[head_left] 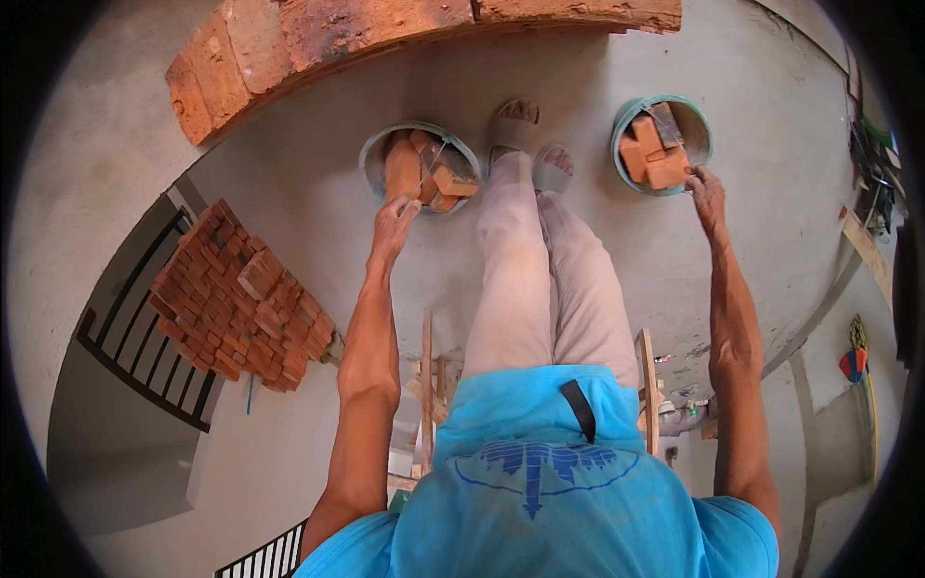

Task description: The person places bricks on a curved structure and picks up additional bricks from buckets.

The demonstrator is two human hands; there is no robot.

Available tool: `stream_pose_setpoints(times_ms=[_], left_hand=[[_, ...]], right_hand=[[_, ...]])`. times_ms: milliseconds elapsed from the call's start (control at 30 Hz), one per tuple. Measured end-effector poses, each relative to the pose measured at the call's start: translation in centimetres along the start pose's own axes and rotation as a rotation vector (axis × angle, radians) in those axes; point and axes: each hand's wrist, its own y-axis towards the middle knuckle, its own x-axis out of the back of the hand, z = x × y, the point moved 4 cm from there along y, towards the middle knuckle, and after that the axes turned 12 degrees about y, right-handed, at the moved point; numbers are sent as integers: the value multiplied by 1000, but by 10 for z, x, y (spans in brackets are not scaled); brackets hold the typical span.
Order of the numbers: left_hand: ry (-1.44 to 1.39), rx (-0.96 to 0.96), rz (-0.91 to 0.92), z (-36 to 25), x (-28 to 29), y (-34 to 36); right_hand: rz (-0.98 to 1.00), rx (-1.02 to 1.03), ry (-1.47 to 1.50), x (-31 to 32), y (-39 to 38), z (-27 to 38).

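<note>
My left hand (393,226) is closed on the thin handle of a green bucket (366,159) that holds several orange bricks (403,171) and brick pieces. On the other side, my right hand (708,197) grips the handle of a second green bucket (706,135). More bricks (665,169) lie inside that one, one of them greyish on its face. Both arms reach down and outward, one bucket on each side of my sandalled feet (518,120). The fingers partly cover each handle.
A curved course of brickwork (337,34) crosses the top. On the left, a big brick stack (241,299) stands by a dark railing (145,337). Wooden poles (648,385) show beside my legs. A broom-like tool (855,361) is at the far right.
</note>
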Motion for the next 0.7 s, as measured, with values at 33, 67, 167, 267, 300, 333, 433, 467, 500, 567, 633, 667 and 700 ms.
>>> stream_pose_setpoints(times_ms=[33, 67, 167, 267, 300, 333, 433, 467, 500, 567, 633, 667, 700], left_hand=[[7, 40, 21, -7, -3, -5], [13, 79, 42, -8, -7, -9], [4, -25, -67, 19, 11, 34], [49, 13, -31, 21, 13, 10], [28, 8, -57, 23, 14, 17], [6, 6, -80, 28, 14, 26], [88, -16, -69, 39, 24, 52], [142, -23, -55, 38, 27, 57], [95, 6, -99, 38, 29, 57], [8, 52, -188, 34, 31, 61], [144, 7, -403, 40, 40, 64], [213, -17, -509, 43, 44, 63], [272, -24, -676, 36, 44, 56]], right_hand=[[-46, 21, -12, 14, -3, 1], [-92, 42, -24, 25, -8, 3], [-455, 405, -308, 10, 2, 48], [-519, 268, -188, -4, -61, 36], [-540, 227, -103, -10, -69, 43], [-504, 229, -78, -20, -76, 47], [-319, 157, -12, -62, -92, 18], [-245, 154, 2, -77, -97, 10], [-166, 153, 20, -92, -102, 4], [-65, 40, 125, -125, -118, -13], [15, -23, 176, -145, -130, -19], [37, -35, 177, -152, -135, -19], [52, -51, 177, -155, -141, -22]])
